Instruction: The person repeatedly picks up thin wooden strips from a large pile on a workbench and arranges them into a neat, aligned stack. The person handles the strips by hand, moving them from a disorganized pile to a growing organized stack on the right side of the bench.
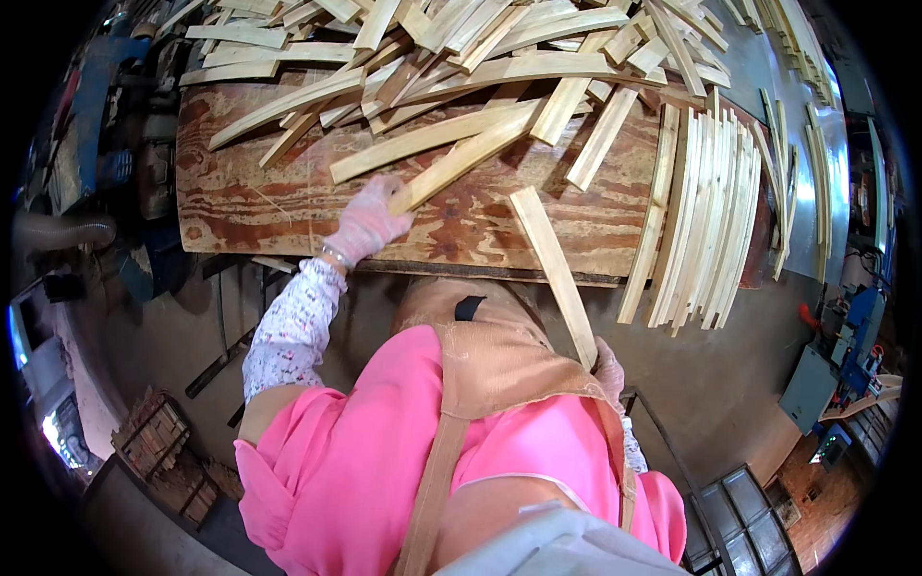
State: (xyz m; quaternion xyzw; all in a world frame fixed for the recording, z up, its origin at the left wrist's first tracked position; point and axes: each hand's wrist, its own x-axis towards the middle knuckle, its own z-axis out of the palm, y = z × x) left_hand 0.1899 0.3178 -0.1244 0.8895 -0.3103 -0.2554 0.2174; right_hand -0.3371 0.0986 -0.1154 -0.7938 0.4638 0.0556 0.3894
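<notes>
In a pale pink work glove, my left hand (369, 221) is closed on the near end of a wooden slat (468, 160). That slat slants up and right, and its far end reaches the loose heap of slats (538, 65). Down by my right side, my gloved right hand (609, 369) holds the lower end of another wooden slat (555, 274). The upper part of this one lies over the table's front edge. My apron partly hides the right hand, and its fingers show only in part.
The worn wooden tabletop (230, 206) spans the space ahead. At its right, several slats (706, 216) lie side by side, their ends jutting past the front edge. A metal surface (834, 182) with more slats lies farther right. Low at left stands a rack of wood pieces (154, 437).
</notes>
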